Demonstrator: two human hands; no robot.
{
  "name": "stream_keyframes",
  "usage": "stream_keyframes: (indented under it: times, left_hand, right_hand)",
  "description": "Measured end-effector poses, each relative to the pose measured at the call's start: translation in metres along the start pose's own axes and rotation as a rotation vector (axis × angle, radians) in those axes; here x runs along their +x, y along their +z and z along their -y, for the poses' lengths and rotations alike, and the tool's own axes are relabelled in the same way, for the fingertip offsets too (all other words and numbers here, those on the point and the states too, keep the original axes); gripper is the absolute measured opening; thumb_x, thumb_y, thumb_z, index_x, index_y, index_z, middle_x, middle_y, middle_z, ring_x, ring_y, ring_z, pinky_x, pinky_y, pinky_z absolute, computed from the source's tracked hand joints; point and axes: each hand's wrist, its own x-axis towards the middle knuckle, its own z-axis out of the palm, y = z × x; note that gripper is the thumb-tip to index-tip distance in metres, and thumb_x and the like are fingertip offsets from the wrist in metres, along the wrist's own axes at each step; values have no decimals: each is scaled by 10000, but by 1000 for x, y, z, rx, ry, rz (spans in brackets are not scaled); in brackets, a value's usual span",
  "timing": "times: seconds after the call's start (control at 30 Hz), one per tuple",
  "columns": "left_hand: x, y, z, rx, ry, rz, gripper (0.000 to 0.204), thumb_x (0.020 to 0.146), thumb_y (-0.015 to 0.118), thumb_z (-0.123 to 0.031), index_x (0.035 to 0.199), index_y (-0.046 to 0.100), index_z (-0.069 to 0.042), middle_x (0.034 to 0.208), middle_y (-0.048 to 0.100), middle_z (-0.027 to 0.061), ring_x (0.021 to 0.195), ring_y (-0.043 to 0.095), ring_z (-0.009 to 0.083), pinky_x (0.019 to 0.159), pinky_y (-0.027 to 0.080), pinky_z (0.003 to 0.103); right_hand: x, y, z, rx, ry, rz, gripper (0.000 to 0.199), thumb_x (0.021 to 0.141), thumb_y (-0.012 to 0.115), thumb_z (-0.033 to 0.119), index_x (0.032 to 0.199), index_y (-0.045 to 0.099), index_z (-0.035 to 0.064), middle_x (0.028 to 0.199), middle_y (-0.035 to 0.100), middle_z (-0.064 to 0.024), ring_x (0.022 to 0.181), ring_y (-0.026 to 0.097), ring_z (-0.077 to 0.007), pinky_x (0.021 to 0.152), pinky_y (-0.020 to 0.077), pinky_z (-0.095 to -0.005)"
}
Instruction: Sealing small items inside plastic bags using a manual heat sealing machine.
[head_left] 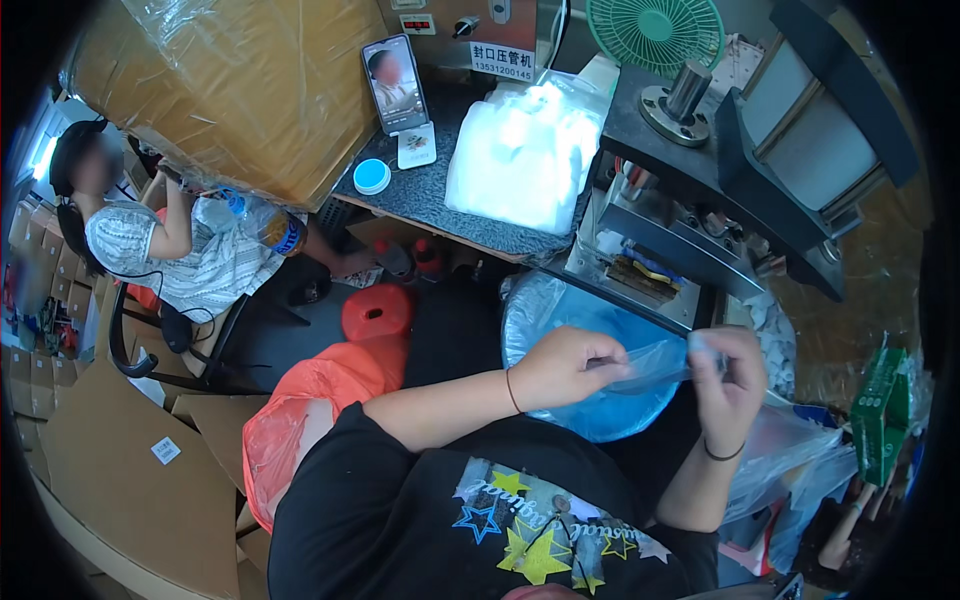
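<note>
Between my two hands a clear plastic bag (655,368) is stretched over a lined blue bin. At its left end, my left hand (577,368) is closed, thumb and fingers pinching the film. My right hand (728,375) pinches the other end, fingers curled. Just below the hands is the blue bin (535,318) with a clear liner over its rim. Beyond them, on the dark speckled worktop (440,205), lies a stack of white translucent plastic bags (520,165). To the right of the stack stands a sealing machine (660,240) with a metal jaw.
A propped phone (395,85) and a round blue-lidded tin (371,177) stand on the worktop. Behind are a green fan (655,30) and a big taped carton (240,90). At left, another person (180,235) sits near a red stool (377,312); an orange bag (320,395) lies nearer.
</note>
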Motion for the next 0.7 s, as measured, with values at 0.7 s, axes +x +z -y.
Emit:
stream_keyframes:
  times: [0.7]
  left_hand:
    - [3,33,29,-582,-226,452,304,1033,580,-270,1154,648,1,1008,715,71,893,678,148,822,545,289]
  right_hand:
    - [-5,-29,-9,-339,108,542,91,895,668,101,932,682,18,820,646,-132,754,621,-294,674,487,-364]
